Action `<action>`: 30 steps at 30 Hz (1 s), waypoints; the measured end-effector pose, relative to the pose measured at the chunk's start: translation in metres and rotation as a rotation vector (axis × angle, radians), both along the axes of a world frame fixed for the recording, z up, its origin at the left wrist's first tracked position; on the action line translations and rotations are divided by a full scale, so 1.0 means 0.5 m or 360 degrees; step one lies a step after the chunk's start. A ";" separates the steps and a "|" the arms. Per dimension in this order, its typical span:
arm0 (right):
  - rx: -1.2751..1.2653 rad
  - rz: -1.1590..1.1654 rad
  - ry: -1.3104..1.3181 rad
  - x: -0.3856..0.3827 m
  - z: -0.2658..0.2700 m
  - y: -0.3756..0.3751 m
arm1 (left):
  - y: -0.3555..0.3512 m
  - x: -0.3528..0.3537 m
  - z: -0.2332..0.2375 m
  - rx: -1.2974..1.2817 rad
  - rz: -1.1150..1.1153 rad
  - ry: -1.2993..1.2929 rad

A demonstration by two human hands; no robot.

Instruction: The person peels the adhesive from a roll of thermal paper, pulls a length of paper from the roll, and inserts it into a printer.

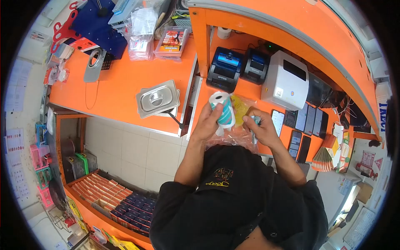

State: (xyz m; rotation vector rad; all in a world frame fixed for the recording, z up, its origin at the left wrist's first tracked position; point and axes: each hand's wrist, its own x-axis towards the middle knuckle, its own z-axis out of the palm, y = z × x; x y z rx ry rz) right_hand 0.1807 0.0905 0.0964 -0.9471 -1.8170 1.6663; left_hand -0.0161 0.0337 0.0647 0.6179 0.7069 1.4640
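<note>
My left hand [207, 120] is wrapped around a white paper roll [225, 113] with a teal-striped wrapper, its top end and core hole facing up. To the right, my right hand [263, 128] has its fingers closed on a small light-blue scrap [255, 121] that looks like a piece of wrapper. A yellow item [239, 109], whose kind I cannot make out, shows between the two hands. Beneath them, a clear plastic bag [236, 141] lies at the counter's edge, partly hidden by my hands and the roll.
Two black printers [225, 70] [254, 66] and a white printer [286, 81] stand under the orange shelf. Several phones [311, 119] lie to the right. Metal lids [158, 99] sit on the left counter. Below, a drawer holds rows of small boxes [102, 188].
</note>
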 end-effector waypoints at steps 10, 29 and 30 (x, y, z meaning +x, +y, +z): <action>0.0434 -0.0118 0.0028 -0.031 0.065 0.010 | -0.015 0.029 -0.008 -0.0027 -0.0346 -0.0087; 0.1198 -0.0063 -0.0061 -0.018 0.015 -0.033 | 0.024 0.058 -0.029 -0.0299 0.0291 -0.0343; 0.1162 0.0102 -0.0053 -0.017 0.014 -0.039 | 0.026 0.042 -0.029 -0.0301 0.0321 -0.0455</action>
